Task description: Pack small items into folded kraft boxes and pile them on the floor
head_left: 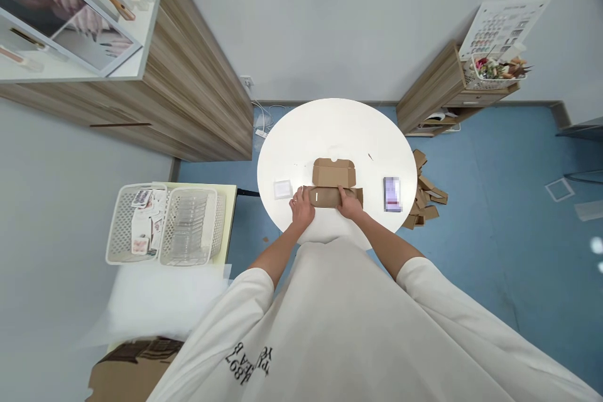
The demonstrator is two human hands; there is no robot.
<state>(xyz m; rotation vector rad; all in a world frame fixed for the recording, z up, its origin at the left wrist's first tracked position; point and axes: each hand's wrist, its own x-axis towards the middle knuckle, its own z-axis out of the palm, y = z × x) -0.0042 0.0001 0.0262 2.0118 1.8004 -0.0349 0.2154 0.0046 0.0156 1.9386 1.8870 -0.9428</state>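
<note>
Carton (325, 197) (brown, open) touches fingers (342, 192) of both hands (303, 208) (350, 205)

Wood-grain cabinet (202, 69), framed photos (51, 3) on top, flowers (500, 69) in basket (487, 84); blue floor (499, 201)

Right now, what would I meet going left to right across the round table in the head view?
White case, left hand, cardboard, brown scrap, purple rectangle. The right hand overlaps the cardboard.

Likely nail-product shop, nail photos (70, 3)
</note>
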